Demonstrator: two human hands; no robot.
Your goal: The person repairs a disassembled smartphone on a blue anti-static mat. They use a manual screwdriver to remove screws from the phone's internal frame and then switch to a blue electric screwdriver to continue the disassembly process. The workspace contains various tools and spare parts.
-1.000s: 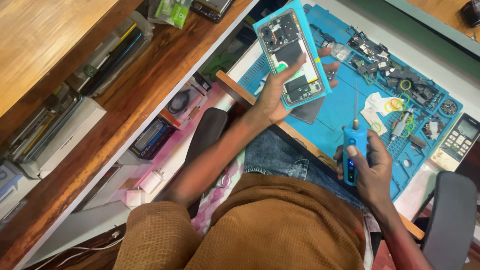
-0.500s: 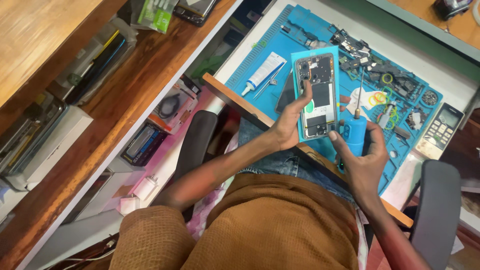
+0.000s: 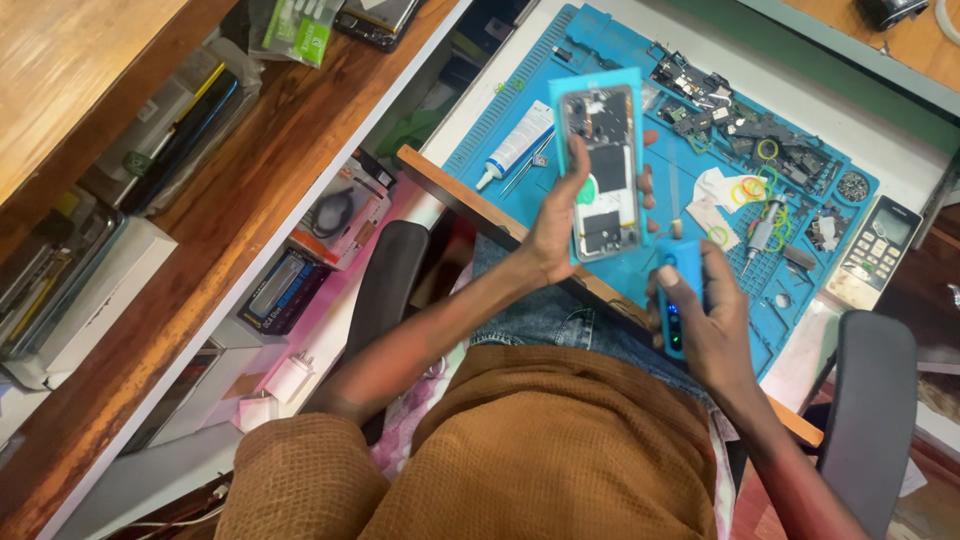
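Left hand: our left hand (image 3: 556, 232) grips the opened smartphone in its light-blue plastic frame (image 3: 603, 165) by the lower edge, thumb across the front, and holds it upright in the air above the blue silicone repair mat (image 3: 520, 120).
Right hand: our right hand (image 3: 708, 325) is clenched round the blue electric screwdriver with small lit indicators (image 3: 681, 290), just beside the phone's lower corner.
Where the phone is: off the desk (image 3: 650, 20), bare circuit boards facing us, nothing beneath it but the mat.
Risk of a drop: we judge the one-sided hold thin; a slip would land the open phone on the loose black phone parts and coloured rubber rings (image 3: 745, 120).
Risk of a scrape: the screwdriver sits close to the exposed boards, so a careless swing could nick a cable or connector.
Risk of lost screws: with the phone tilted upright, any loosened screw could fall out among the clutter.
Change since half a second ago: the phone has risen and stands straighter; the screwdriver has moved nearer its lower corner.
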